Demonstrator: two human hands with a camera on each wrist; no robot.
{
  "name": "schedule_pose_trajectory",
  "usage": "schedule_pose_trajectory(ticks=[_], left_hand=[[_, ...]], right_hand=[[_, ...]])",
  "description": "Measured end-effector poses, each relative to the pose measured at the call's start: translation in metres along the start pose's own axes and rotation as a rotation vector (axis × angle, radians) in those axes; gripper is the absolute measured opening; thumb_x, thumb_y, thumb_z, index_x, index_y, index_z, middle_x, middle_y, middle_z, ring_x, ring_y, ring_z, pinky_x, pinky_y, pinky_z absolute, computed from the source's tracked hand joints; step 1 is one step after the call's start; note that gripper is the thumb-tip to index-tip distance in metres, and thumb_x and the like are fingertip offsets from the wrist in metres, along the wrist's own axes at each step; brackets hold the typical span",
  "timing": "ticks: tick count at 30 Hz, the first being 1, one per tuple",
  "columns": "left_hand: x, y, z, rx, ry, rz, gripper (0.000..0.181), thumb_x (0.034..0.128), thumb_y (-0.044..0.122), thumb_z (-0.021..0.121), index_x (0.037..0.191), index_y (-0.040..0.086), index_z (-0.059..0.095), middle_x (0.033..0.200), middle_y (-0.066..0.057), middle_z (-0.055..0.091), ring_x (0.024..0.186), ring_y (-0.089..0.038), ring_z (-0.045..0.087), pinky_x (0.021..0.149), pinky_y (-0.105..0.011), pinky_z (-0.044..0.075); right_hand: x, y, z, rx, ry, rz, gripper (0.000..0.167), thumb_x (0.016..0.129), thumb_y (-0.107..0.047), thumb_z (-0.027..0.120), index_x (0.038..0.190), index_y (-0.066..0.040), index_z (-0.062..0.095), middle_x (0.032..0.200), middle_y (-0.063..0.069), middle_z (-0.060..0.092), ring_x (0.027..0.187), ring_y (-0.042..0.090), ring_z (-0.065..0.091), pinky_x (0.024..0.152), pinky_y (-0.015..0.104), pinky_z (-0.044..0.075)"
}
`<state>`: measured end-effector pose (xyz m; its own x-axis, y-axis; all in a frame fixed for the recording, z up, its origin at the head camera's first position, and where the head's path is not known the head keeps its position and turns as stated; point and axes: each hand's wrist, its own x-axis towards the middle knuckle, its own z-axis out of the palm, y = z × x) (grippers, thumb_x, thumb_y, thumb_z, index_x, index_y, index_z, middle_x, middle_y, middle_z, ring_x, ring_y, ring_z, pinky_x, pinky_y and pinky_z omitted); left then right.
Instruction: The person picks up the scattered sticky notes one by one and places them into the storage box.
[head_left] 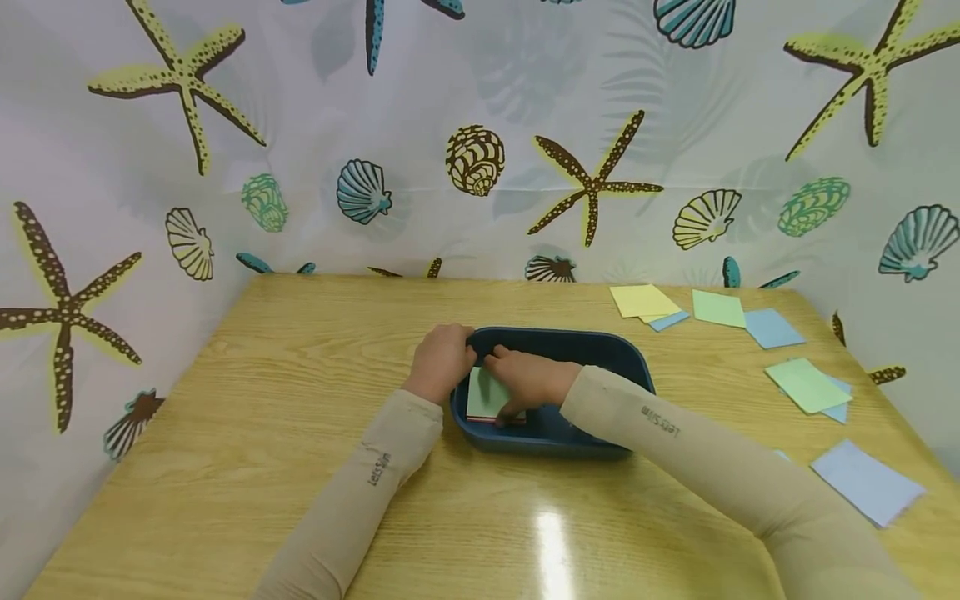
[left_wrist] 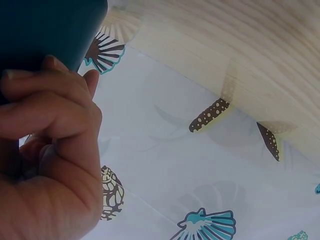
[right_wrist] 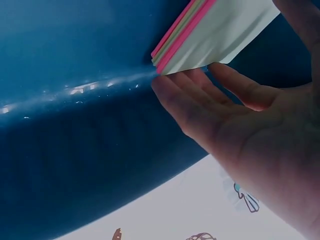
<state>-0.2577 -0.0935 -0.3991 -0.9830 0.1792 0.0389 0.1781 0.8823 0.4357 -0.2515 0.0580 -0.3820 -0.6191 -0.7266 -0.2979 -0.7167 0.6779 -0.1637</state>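
Observation:
A blue bin [head_left: 555, 437] stands on the wooden table, with a stack of square paper notes [head_left: 483, 393] at its left end. The stack [right_wrist: 220, 37] is pale green on top, with pink and green layers along its side. My left hand [head_left: 441, 362] grips the bin's left rim; its fingers are curled in the left wrist view, where the hand [left_wrist: 55, 150] is beside the bin [left_wrist: 45, 30]. Reaching into the bin, my right hand [head_left: 532, 379] spans the stack, fingers at the far edge and thumb at the near one. The right wrist view shows the fingertips of that hand [right_wrist: 240, 120] touching the stack's edge.
Loose notes lie to the right of the bin: yellow [head_left: 641, 301], green [head_left: 718, 307], blue [head_left: 774, 328], another green one [head_left: 808, 385] overlapping a blue one, and a pale blue one [head_left: 868, 482] near the right edge. A patterned cloth [head_left: 420, 108] hangs behind the table [head_left: 300, 375].

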Motion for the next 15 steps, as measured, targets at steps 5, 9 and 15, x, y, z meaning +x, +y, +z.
schedule_pose_trajectory(ticks=[5, 9, 15], left_hand=[[-0.001, -0.002, -0.001, -0.012, 0.001, -0.013, 0.037, 0.0911, 0.006, 0.058, 0.128, 0.003, 0.062, 0.107, -0.015, 0.069, 0.061, -0.017, 0.054, 0.054, -0.028, 0.042], [-0.003, -0.004, -0.002, -0.008, 0.004, -0.007, 0.037, 0.0910, 0.005, 0.058, 0.128, 0.003, 0.062, 0.108, -0.015, 0.069, 0.064, -0.019, 0.056, 0.058, -0.030, 0.045], [-0.008, -0.007, -0.001, -0.009, 0.001, -0.032, 0.036, 0.0902, 0.004, 0.059, 0.126, 0.002, 0.063, 0.113, -0.015, 0.067, 0.075, -0.021, 0.060, 0.070, -0.036, 0.052]], right_hand=[[0.002, -0.002, 0.000, -0.025, 0.013, -0.004, 0.072, 0.076, -0.037, 0.081, 0.127, 0.005, 0.052, 0.111, 0.015, 0.053, 0.093, 0.024, 0.055, 0.085, 0.034, 0.049], [-0.001, -0.007, -0.003, -0.013, 0.019, 0.014, 0.075, 0.078, -0.038, 0.079, 0.131, 0.005, 0.049, 0.116, 0.016, 0.053, 0.099, 0.026, 0.055, 0.088, 0.036, 0.047], [-0.043, -0.009, -0.023, 0.228, 0.242, 0.014, 0.072, 0.087, -0.036, 0.070, 0.142, 0.000, 0.042, 0.133, 0.015, 0.048, 0.119, 0.027, 0.051, 0.099, 0.040, 0.042]])
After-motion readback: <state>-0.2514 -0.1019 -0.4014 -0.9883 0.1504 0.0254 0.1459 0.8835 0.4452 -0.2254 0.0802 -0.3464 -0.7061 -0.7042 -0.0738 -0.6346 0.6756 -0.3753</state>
